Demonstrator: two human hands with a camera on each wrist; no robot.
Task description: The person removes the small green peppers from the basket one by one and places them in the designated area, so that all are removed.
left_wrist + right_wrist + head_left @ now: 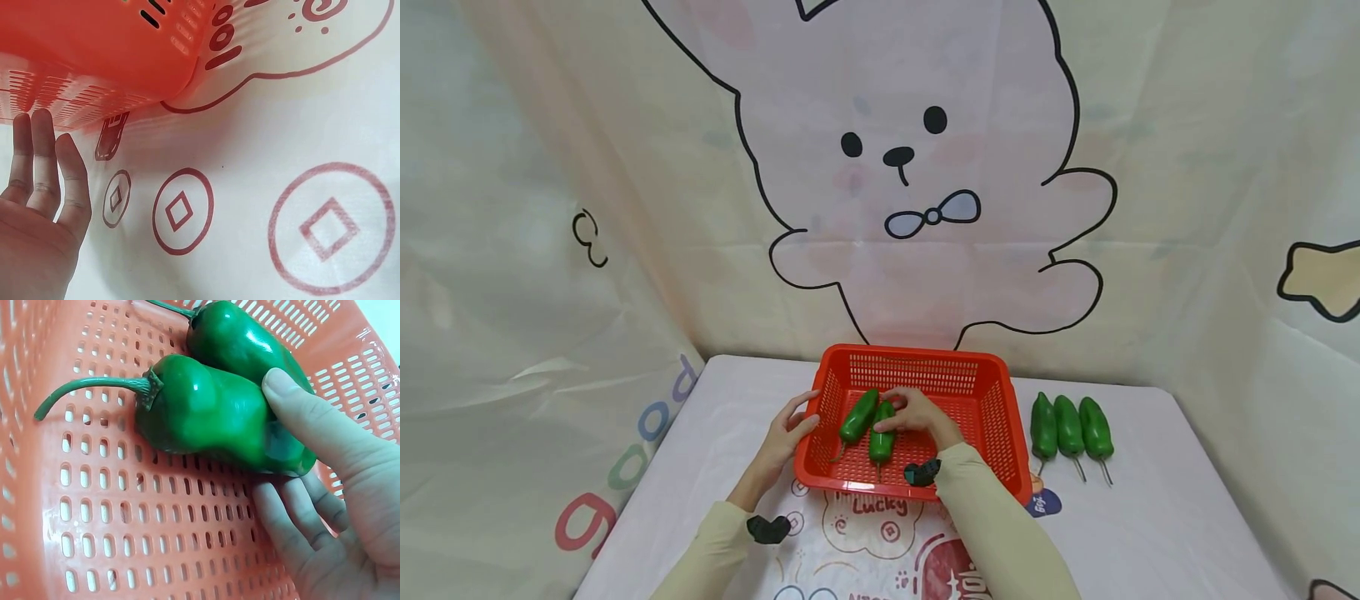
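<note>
My right hand (921, 417) reaches into a red slotted plastic basket (917, 352) and holds a green pepper (882, 446) by its tip end. In the right wrist view, the thumb lies over this pepper (200, 409) and the fingers curl under it, with its long stem pointing away. A second green pepper (858, 419) lies in the basket just left of it, nearly parallel. At the basket's left side is my left hand (778, 440), its fingertips at the rim. The left wrist view has three straight fingers of that hand (44, 200) against the basket's outer wall (81, 75).
Three green peppers, the nearest to the basket (1043, 427) included, lie in a row to its right, stems toward me. A white printed cloth (872, 542) covers the table. Hanging sheets (1150, 250) with cartoon drawings enclose the back and sides.
</note>
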